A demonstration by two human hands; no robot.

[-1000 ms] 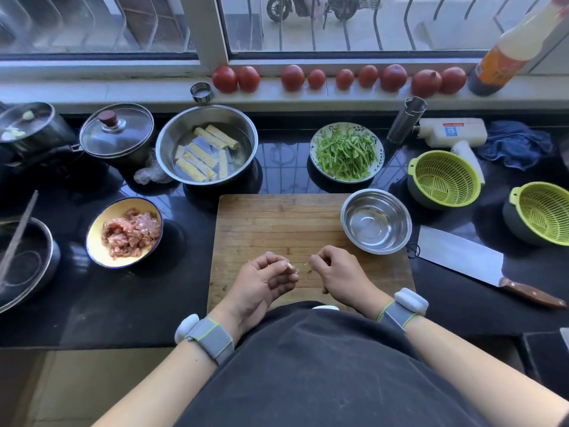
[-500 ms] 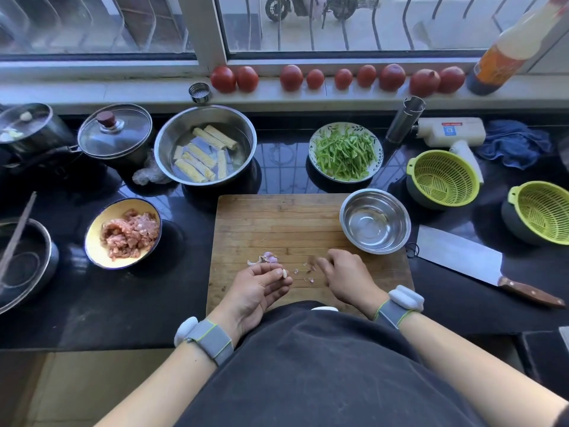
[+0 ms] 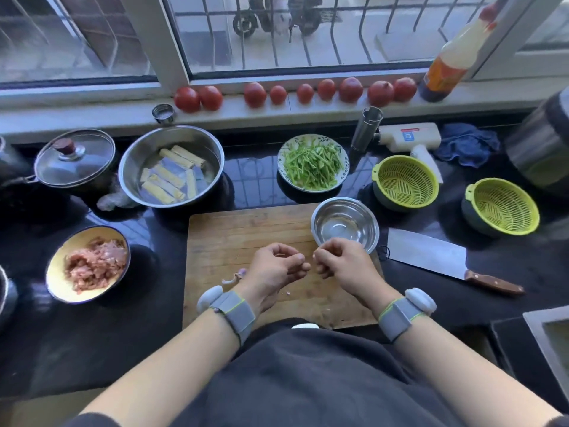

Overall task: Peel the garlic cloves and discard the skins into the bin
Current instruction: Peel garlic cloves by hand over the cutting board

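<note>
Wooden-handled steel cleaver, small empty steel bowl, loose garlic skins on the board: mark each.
Wooden-handled steel cleaver (image 3: pixel 426 255): head view, middle of blade.
Small empty steel bowl (image 3: pixel 345 228): head view, inner bottom.
Loose garlic skins (image 3: pixel 235 276): head view, purple-white scrap.

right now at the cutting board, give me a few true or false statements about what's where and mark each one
1. Both hands are raised over the wooden cutting board. True.
2. The cleaver lies on the cutting board. False: it lies on the dark counter, right of the board.
3. The small steel bowl at the board's far right corner holds peeled cloves. False: no cloves show in it.
4. Garlic skins lie on the board beside the left hand. True.
5. The right hand grips the cleaver's handle. False: its fingers are curled, pinching something small and pale, likely a garlic clove.
6. The plate of green vegetable strips sits beyond the board. True.
</note>
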